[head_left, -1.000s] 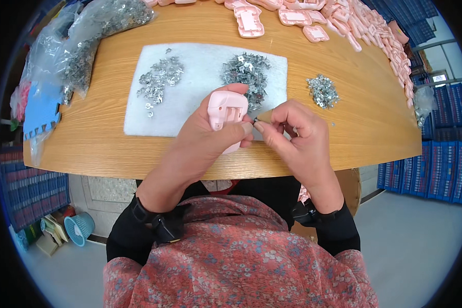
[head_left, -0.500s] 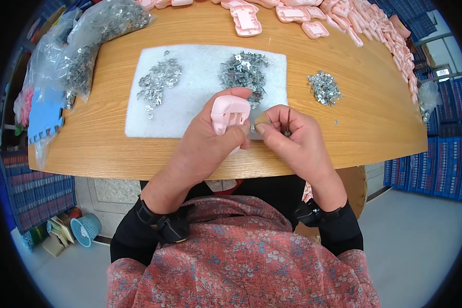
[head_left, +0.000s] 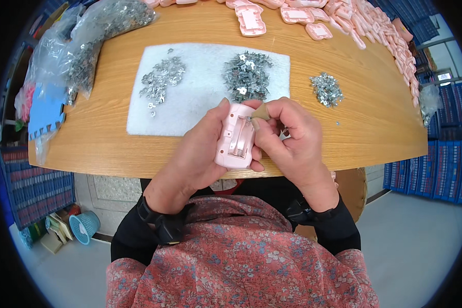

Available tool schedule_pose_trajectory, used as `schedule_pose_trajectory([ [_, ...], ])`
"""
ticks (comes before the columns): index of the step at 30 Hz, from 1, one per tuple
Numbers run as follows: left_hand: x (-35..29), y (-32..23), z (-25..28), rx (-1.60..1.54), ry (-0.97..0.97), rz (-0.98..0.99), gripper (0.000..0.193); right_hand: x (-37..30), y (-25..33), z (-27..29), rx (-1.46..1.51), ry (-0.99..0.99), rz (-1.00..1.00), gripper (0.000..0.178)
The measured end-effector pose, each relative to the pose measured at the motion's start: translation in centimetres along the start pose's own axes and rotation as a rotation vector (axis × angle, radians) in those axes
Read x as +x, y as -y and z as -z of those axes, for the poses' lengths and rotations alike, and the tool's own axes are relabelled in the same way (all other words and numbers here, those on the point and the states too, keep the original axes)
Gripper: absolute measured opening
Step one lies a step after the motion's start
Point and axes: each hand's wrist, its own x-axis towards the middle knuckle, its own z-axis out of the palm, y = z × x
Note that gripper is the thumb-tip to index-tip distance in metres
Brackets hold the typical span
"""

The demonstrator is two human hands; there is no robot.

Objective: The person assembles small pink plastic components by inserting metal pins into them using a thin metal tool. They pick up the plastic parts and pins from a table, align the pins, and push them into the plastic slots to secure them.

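Note:
My left hand [head_left: 192, 141] is wrapped round a pale pink plastic casing [head_left: 226, 134], its battery compartment facing up. Metal coil springs show at the compartment's near end. At the far right corner of that compartment, my right hand [head_left: 295, 134] pinches a small metal battery contact [head_left: 248, 119], mostly hidden by the fingertips. A tan finger cover [head_left: 261, 111] sits on the right index fingertip. Something thin and metallic is tucked in the curled right fingers, mostly hidden. Just beyond the hands, a dense pile of metal contacts [head_left: 246, 77] lies on a white foam sheet [head_left: 200, 61].
Another pile of metal pieces [head_left: 161, 77] lies on the sheet's left side, and a smaller pile [head_left: 326, 90] on the wooden table [head_left: 364, 123] at right. Many pink casings [head_left: 351, 23] line the far right edge. Clear bags of metal parts [head_left: 82, 64] stand at far left.
My left hand has turned the casing so its battery compartment faces up. My right hand has moved slightly left, bringing the metal contact from beside the casing into the compartment's corner.

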Motion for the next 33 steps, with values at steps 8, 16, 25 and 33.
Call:
schedule_pose_trajectory([
  [8,-0.2,-0.1,-1.5,0.073,-0.117,0.028,0.053,-0.1,-1.2,-0.4,-0.261,0.012,0.162,0.013],
  [16,0.1,0.1,-0.6,0.107,-0.066,0.05,0.051,-0.5,-1.0,0.0,-0.178,-0.017,0.009,0.019],
  [25,-0.3,0.6,-0.9,0.2,-0.07,0.043,0.053,-0.9,-0.3,0.1,0.154,0.067,-0.325,0.019],
  [33,-0.6,1.0,-1.0,0.252,-0.062,0.113,0.056,-1.5,-0.6,0.4,0.405,0.165,-0.487,0.022],
])
